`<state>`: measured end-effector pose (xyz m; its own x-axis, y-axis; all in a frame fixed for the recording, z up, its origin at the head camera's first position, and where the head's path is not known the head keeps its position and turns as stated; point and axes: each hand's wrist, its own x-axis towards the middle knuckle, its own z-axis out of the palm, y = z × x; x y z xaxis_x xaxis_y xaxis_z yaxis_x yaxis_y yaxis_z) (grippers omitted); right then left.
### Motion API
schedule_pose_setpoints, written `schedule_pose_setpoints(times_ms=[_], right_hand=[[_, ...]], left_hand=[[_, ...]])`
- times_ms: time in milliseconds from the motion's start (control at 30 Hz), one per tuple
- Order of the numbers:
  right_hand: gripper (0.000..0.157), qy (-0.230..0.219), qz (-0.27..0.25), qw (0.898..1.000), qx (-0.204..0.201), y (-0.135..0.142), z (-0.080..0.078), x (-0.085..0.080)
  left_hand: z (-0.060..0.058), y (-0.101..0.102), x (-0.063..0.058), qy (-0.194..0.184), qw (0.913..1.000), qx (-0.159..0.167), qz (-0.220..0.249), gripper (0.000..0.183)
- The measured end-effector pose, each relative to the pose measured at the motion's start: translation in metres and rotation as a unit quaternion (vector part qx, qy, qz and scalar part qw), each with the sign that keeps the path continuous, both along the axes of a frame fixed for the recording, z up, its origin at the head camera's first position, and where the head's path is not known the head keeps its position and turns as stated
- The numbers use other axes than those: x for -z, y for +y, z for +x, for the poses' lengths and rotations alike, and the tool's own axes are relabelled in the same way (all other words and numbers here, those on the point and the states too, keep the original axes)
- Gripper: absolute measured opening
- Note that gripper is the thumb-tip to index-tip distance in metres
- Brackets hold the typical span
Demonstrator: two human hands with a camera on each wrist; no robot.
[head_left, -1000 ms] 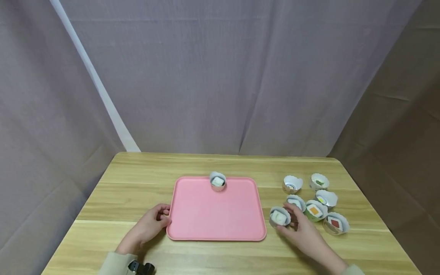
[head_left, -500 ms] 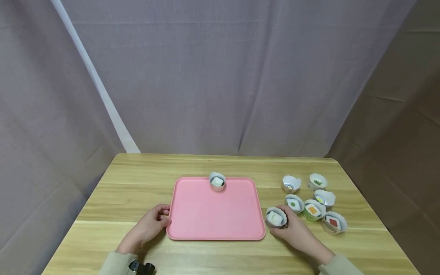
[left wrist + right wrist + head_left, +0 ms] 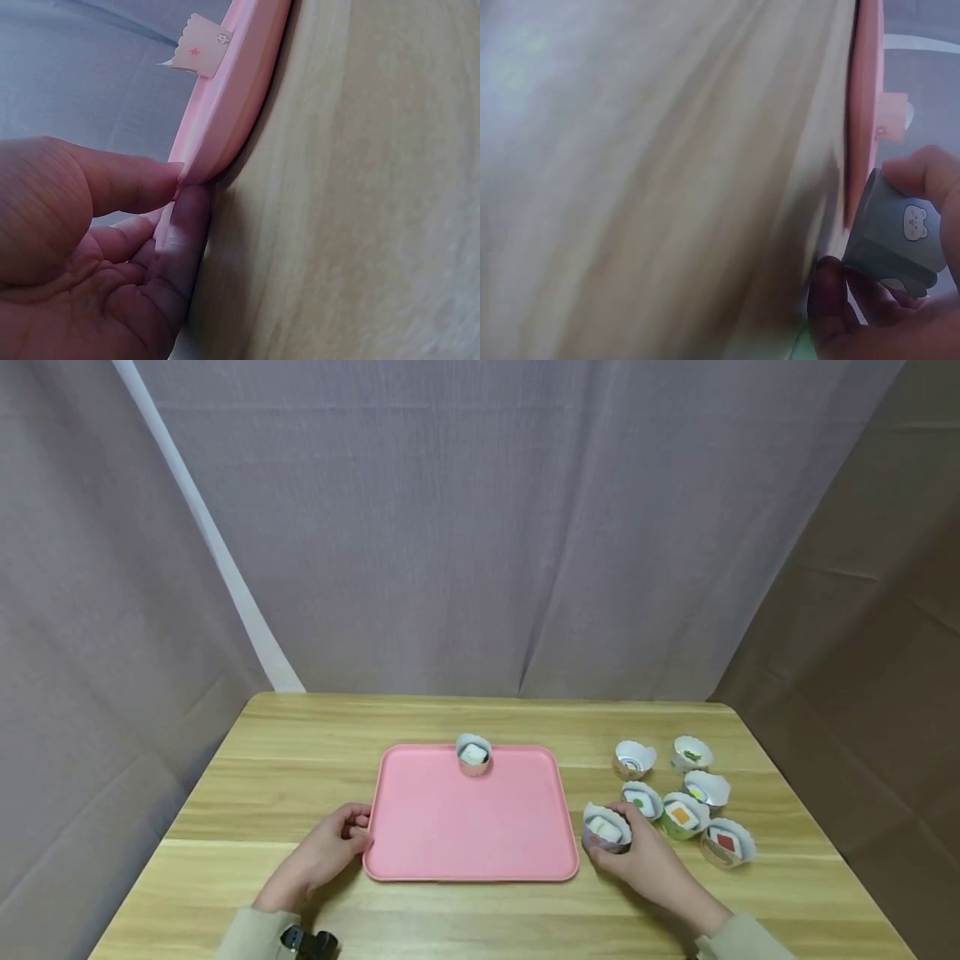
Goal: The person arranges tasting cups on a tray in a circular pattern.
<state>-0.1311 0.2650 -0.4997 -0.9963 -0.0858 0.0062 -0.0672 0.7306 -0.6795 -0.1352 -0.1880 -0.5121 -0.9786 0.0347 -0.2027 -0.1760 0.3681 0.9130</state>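
Observation:
My left hand (image 3: 330,850) pinches the left rim of a pink tray (image 3: 472,827); in the left wrist view its thumb lies on the rim and a finger is under it. My right hand (image 3: 645,856) grips a grey paper baking cup (image 3: 606,842) just right of the tray. A white piece sits inside this cup, and a bear print shows on its wall in the right wrist view (image 3: 889,229). Another paper baking cup (image 3: 474,767), pink outside with a white piece in it, stands at the tray's back edge.
Several more paper baking cups stand on the wooden table (image 3: 300,743) to the right. One cup (image 3: 632,760) is at the back, a green one (image 3: 684,818) holds an orange-marked piece, and another (image 3: 726,843) a red-marked piece. Grey curtains (image 3: 420,527) hang behind.
My right hand has taken a fuller grip on the grey baking cup, which has shifted slightly and tilted, showing more of its outer wall. My left hand has stayed at the tray rim.

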Motion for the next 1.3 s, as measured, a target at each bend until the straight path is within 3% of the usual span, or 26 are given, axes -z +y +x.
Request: schedule_pose_setpoints(times_ms=[267, 467, 767, 1000, 1300], right_hand=[[0.073, 0.020, -0.019, 1.000, 0.003, -0.013, -0.006, -0.011], [0.067, 0.041, -0.061, 0.997, -0.016, -0.032, -0.020, -0.010], [0.066, 0.022, -0.102, 0.994, -0.042, -0.064, -0.036, -0.004], [0.060, 0.006, -0.103, 0.994, -0.040, -0.082, -0.052, -0.001], [0.059, 0.005, -0.062, 0.997, -0.050, -0.101, -0.071, 0.006]], left_hand=[[-0.001, 0.000, -0.002, -0.004, 1.0000, 0.000, 0.003, 0.039], [-0.003, 0.001, -0.002, 0.007, 1.0000, -0.002, 0.000, 0.039], [0.000, 0.002, 0.000, 0.011, 0.9998, -0.005, 0.019, 0.038], [-0.001, 0.002, 0.000, 0.014, 0.9997, -0.006, 0.018, 0.039], [0.001, 0.002, 0.002, 0.020, 0.9996, -0.006, 0.019, 0.039]])
